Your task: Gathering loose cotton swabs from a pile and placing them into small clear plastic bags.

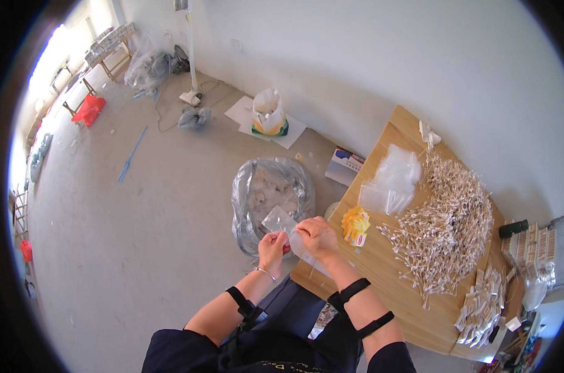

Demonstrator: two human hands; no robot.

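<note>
My left hand and my right hand are close together in front of my body, fingers closed. Between them they pinch a clear plastic bag; part of it sticks out beyond my fingers and more hangs below my right hand. Just beyond it stands a round container lined with a grey plastic bag, with pale bits inside. To the right, on the wooden table, lie yellow packets or cards, a stack of clear plastic bags and a large heap of cotton swabs.
Filled swab packs lie at the table's right end, near a stacked bundle. A box sits on the floor by the table. Against the wall are a white-and-green bag and a stand with trailing cords.
</note>
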